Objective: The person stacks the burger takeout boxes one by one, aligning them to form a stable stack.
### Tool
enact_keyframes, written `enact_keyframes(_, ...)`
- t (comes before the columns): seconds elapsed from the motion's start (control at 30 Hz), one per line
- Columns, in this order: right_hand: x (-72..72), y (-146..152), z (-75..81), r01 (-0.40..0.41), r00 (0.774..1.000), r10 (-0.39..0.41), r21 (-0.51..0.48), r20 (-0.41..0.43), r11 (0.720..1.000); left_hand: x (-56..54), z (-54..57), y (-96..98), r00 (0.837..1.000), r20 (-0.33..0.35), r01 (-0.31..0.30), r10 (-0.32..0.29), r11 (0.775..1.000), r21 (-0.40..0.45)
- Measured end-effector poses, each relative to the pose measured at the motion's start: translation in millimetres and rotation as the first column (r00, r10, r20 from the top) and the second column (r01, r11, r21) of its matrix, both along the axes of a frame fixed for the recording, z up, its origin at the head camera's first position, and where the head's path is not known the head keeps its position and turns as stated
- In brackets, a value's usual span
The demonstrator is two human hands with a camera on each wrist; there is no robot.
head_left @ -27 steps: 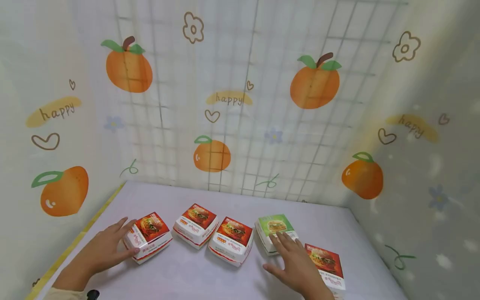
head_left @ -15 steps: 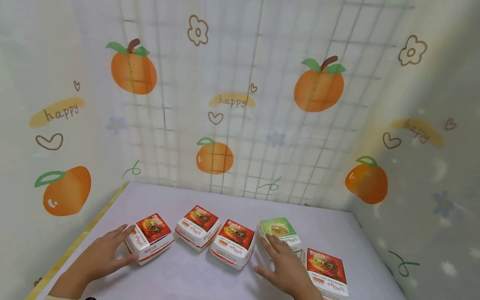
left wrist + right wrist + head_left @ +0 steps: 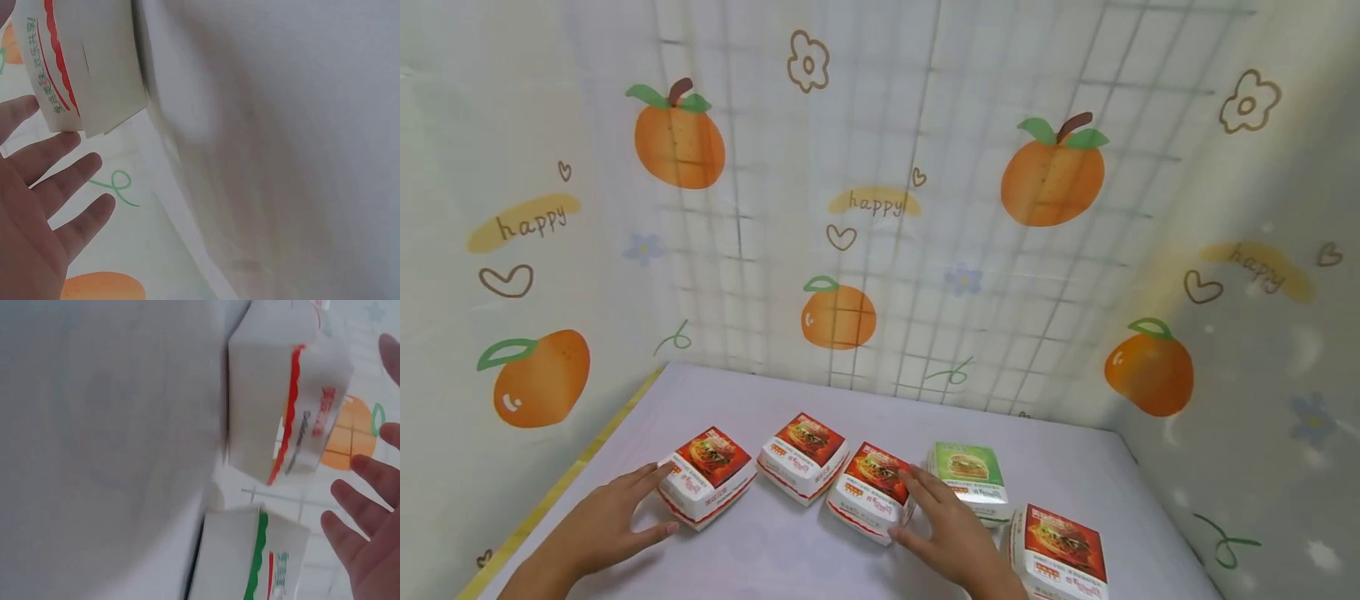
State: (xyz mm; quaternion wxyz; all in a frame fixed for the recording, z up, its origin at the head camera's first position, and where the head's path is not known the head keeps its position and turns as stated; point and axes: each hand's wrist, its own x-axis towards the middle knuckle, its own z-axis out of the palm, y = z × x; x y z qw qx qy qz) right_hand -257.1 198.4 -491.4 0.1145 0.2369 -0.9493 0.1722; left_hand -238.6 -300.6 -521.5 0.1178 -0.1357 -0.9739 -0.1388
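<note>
My left hand (image 3: 598, 521) has its fingers spread beside the leftmost red-topped burger box (image 3: 709, 475), fingertips right at its left side. In the left wrist view this hand's fingers (image 3: 72, 225) are loosely extended below the white burger box (image 3: 100, 69). Over the right side of the middle red-topped burger box (image 3: 868, 496) reaches my right hand (image 3: 951, 533), thumb near its front corner. The right wrist view has that red-trimmed box (image 3: 259, 403) beside the relaxed fingers of my right hand (image 3: 378, 550). A green-topped burger box (image 3: 967, 477) sits just behind this hand.
Another red-topped burger box (image 3: 802, 454) stands between the leftmost and middle ones. One more red-topped box (image 3: 1063, 554) is at the right front. A white-covered table (image 3: 722, 575) meets a curtain (image 3: 760, 250) printed with oranges at the back and sides.
My right hand has moved left, from the green-topped burger box to the middle red-topped one. The left hand stays at the leftmost box. The head view has shifted slightly.
</note>
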Motion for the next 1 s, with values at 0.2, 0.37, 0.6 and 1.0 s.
enact_keyframes(0.2,-0.2,-11.0,-10.4,-0.063,0.998,0.062,-0.043,-0.014,0.997,6.9,6.6,1.9,0.999,0.041,-0.01,0.01,1.0,-0.001)
enact_keyframes(0.37,-0.2,-16.5,-16.5,-0.042,0.999,0.043,-0.042,0.028,0.998,10.0,8.2,2.6,0.997,0.076,-0.021,0.02,1.0,0.014)
enact_keyframes(0.6,-5.0,-7.0,-18.8,0.028,0.996,-0.03,0.026,0.081,0.999,12.4,1.8,4.6,0.991,0.13,-0.05,0.043,0.998,0.047)
enact_keyframes(1.0,-14.8,5.4,-27.1,0.122,0.984,-0.122,0.011,0.131,0.993,3.2,-1.4,-7.4,0.982,0.177,-0.082,0.066,0.993,0.082)
